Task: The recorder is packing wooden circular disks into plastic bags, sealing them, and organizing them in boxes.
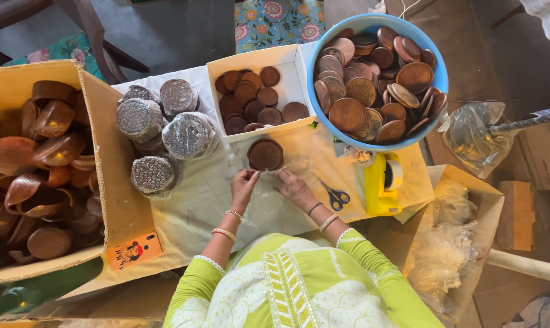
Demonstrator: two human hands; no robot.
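Both hands pinch a clear plastic sheet on the surface: left hand grips its left edge, right hand presses the right side. To wrap well, the film should stay flat and tight. At 12 o'clock lies a stack of round wooden discs. At 3 o'clock are blue scissors and a yellow tape dispenser. At 10 o'clock stand wrapped bundles; at 8 o'clock, an orange card.

Four round bundles wrapped in clear film are lying at upper left-centre. A white open carton is sitting top-centre, a tan carton is filling the left edge, and an orange printed card is lying lower left.
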